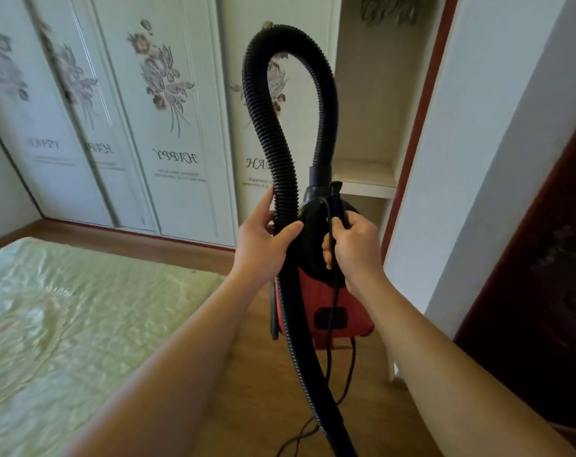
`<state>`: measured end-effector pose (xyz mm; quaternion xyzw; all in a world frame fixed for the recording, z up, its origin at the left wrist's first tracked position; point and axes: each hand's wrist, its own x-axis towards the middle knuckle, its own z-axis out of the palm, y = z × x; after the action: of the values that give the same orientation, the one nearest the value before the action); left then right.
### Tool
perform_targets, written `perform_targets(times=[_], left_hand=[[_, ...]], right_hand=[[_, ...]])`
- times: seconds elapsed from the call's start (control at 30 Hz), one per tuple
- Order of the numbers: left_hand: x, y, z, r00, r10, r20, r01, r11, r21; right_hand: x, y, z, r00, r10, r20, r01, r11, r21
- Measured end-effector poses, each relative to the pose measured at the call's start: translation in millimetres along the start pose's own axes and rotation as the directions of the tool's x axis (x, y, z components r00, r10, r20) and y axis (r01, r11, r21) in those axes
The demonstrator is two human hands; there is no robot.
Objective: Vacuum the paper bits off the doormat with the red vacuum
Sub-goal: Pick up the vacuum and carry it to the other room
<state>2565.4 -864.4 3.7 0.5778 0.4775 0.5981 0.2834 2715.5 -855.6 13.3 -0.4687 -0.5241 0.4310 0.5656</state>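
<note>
The right hand (355, 249) clasped the red vacuum (326, 301) by its top, cord (346, 374) included; it looked light enough. The left hand (263, 245) curled round the floppy corrugated hose (270, 127).

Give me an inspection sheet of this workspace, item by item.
Surface: wooden floor.
Job's things: red vacuum held up by its top; its black hose loops above it; doormat and paper bits not in view.
Clutter: nothing seen.
Grips: left hand holds the hose; right hand grips the vacuum's handle together with the cord.
Cables: the cord hangs down over the vacuum to the floor.
Surroundings: bed left, flowered wardrobe doors ahead, open shelf niche, dark door right.
</note>
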Motion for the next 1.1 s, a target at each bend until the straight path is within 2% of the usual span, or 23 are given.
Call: perform_targets(times=[0.27,0.47,0.67,0.87,1.1], left_hand=[[70.2,-33.9,34.1,0.992,0.013,-0.128,0.001,0.994,0.107],[123.3,-52.6,70.6,0.981,-0.033,-0.191,0.056,0.991,0.118],[166.0,-72.3,83.7,0.964,-0.021,-0.264,0.056,0.990,0.126],[211.0,-101.4,63.2,0.958,-0.008,-0.286,0.052,0.988,0.148],[281.3,-157.0,1.1,0.965,-0.036,-0.260,0.075,0.987,0.144]], right_hand=[[96.3,29.4,1.7,0.994,0.014,0.106,-0.019,0.999,0.047],[168.2,35.1,-12.2,0.981,0.003,0.196,-0.012,0.999,0.046],[224.1,36.7,-4.4,0.963,-0.043,0.265,0.038,0.999,0.023],[268.0,50.0,39.4,0.960,-0.040,0.279,0.037,0.999,0.018],[329.4,78.5,126.1,0.964,-0.013,0.265,0.026,0.999,-0.044]])
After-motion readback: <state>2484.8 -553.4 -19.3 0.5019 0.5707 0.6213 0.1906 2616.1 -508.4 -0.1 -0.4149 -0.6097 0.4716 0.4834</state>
